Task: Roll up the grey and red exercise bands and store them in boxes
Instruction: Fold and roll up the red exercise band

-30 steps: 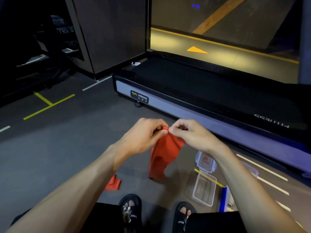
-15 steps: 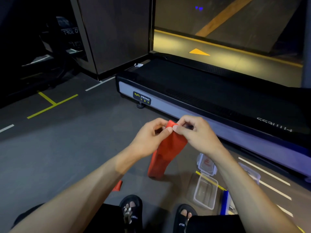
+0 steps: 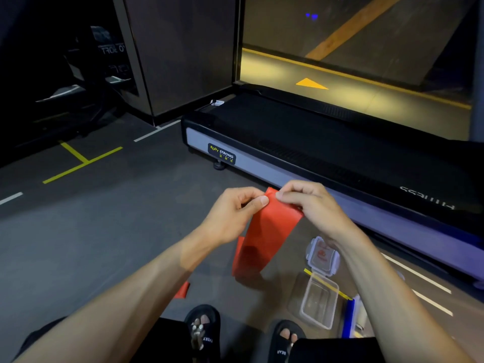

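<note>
A red exercise band (image 3: 264, 237) hangs flat from my two hands in the middle of the view, its lower end reaching the dark floor. My left hand (image 3: 233, 213) pinches the band's top edge with thumb and fingertips. My right hand (image 3: 311, 205) pinches the same top edge just to the right, fingers curled over it. A clear plastic box (image 3: 318, 302) stands open on the floor at lower right, with its lid (image 3: 323, 255) lying just beyond it. Another bit of red band (image 3: 182, 290) shows under my left forearm. No grey band is visible.
A treadmill (image 3: 327, 153) runs across the floor right behind my hands. A blue-edged object (image 3: 349, 318) lies right of the box. My sandalled feet (image 3: 204, 328) are at the bottom. Yellow and white lines mark the floor at left.
The band's top end, bunched between my fingertips before, now lies spread flat and wider. Both hands have stayed close together at the same height.
</note>
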